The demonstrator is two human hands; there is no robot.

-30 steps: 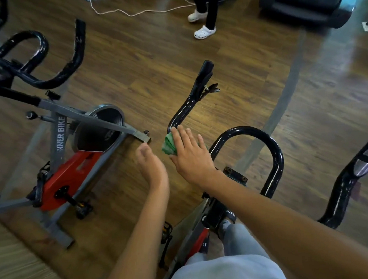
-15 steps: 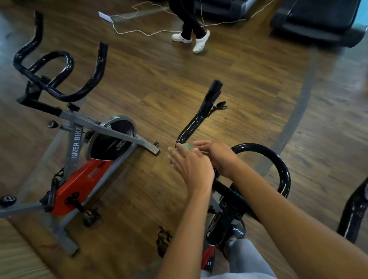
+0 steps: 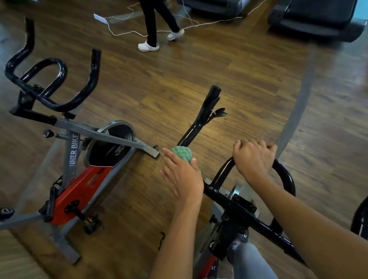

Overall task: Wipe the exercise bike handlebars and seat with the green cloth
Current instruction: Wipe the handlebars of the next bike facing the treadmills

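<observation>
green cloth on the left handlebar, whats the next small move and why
Probably slide the left hand and the green cloth forward up the left handlebar horn. The cloth sits at the horn's base, its black upper length lies bare ahead of it, and the right hand already grips the centre loop to steady the bike.

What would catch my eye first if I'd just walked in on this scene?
Probably the green cloth, bright at centre, held by the left hand against the near bike's black handlebars; the right hand grips the centre loop. To the left stands a second bike with a red body, and someone in white shoes walks at the top.
</observation>
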